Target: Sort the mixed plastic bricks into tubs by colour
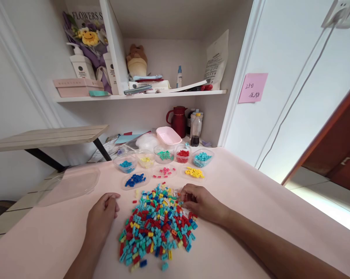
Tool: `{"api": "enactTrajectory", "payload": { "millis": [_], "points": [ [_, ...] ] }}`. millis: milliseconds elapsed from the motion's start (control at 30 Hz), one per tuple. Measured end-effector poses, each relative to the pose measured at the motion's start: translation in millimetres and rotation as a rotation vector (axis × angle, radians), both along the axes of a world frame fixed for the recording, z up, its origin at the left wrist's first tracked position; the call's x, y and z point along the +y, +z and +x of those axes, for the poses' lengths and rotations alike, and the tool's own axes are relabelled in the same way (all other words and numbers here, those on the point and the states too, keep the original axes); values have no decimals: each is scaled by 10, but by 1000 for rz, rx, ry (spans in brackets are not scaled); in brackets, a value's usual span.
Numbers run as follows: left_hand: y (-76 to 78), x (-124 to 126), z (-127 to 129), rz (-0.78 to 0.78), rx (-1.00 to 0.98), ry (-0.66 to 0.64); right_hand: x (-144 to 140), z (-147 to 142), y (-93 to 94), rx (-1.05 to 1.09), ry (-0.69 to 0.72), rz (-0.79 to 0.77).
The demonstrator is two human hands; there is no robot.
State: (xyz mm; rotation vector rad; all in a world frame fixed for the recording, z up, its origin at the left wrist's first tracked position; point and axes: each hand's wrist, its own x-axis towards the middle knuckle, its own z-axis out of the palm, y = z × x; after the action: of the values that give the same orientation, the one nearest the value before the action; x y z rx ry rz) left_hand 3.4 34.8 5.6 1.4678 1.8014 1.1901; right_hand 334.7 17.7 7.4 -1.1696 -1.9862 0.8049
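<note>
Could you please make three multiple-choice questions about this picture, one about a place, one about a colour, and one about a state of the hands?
1. Where does the right hand rest?
A. at the far right edge of the mixed brick pile
B. inside the pink tub
C. on the shelf

2. What colour are the bricks in the round cup beside the green ones?
A. yellow
B. red
C. dark blue

3. How is the left hand?
A. spread flat over the pile
B. lifting a lid
C. loosely curled on the table, left of the pile

Answers: 1 A, its fingers touch bricks at the pile's upper right edge. 2 B, the cup holds red pieces. 3 C, the fingers are bent inward and it lies apart from the pile.
</note>
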Motion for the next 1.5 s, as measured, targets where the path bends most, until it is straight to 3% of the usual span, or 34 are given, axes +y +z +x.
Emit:
{"api": "enactTrajectory", "payload": {
  "millis": [167, 333, 467, 600, 767, 1000, 1100, 1200, 1333, 1500],
  "points": [
    [-14, 30, -25, -14, -51, -11, 9, 47, 91, 52, -60, 1],
    [-55, 71, -50, 7, -87, 5, 127, 298, 215, 65, -138, 63],
    [-52, 66, -48, -5, -71, -6, 430, 595, 406, 173, -311, 131],
    [-25, 41, -35, -22, -32, 5, 755, 919, 602, 187, -596, 191],
    [-21, 29, -23, -43, -30, 2, 785, 1186, 542, 213, -695, 193],
    [-53, 60, -56, -43, 6, 4, 676, 1166, 221, 65, -701, 261],
    [-53, 75, -61, -28, -6, 11, 738, 1060, 232, -292, -676, 523],
    [-59, 82, -57, -21, -23, 18, 814, 923, 308, -668, -554, 734],
    [-77, 81, -50, -39, -5, 24, 928, 810, 349, -914, -368, 793],
    [-61, 57, -26, -68, 29, 35, 1059, 810, 251, -989, -282, 794]
  ]
}}
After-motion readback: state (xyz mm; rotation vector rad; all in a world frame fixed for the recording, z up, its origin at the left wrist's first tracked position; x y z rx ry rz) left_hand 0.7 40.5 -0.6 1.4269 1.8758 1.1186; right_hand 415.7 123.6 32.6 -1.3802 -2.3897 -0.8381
